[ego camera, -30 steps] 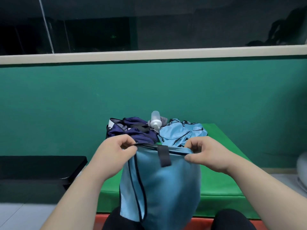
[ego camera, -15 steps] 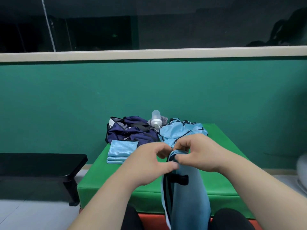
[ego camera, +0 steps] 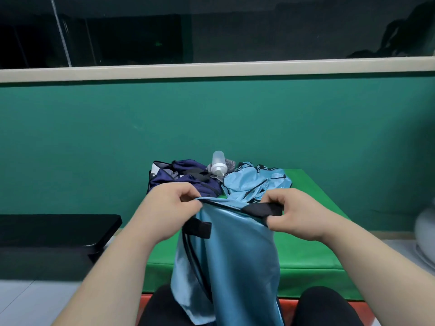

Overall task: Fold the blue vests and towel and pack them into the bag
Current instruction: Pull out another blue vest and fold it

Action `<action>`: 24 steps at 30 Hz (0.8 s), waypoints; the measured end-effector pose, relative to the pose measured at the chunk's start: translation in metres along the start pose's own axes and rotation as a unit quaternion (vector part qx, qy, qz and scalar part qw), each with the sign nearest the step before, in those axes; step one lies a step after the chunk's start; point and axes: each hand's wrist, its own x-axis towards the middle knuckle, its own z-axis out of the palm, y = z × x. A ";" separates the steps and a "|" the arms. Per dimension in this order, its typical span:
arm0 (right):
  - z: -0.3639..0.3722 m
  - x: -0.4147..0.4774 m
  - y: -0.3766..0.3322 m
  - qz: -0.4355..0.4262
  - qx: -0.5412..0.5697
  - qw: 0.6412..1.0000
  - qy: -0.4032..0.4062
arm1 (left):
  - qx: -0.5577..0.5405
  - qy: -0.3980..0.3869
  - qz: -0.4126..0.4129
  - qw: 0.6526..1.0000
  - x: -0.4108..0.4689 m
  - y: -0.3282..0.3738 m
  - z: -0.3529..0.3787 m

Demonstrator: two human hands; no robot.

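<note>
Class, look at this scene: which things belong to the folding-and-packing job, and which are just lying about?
Part of the job:
- held vest, pinched at its top edge by the left hand and right hand
- vest heap on the green mat
- navy bag

Just lying about:
- bottle
- black bench

Even, soft overhead light, dark window band with faint reflections, bowed edges, corners perhaps slightly blurred
</note>
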 end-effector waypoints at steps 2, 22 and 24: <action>0.000 0.001 0.000 0.003 0.042 0.999 0.015 | 0.006 0.001 -0.022 1.000 0.000 -0.004 -0.005; 0.014 0.000 -0.039 -0.054 0.053 0.997 0.008 | 0.008 -0.068 0.080 0.994 -0.020 0.033 0.043; 0.016 -0.002 -0.035 -0.049 0.054 0.997 0.015 | 0.020 -0.065 0.066 0.996 -0.020 0.032 0.044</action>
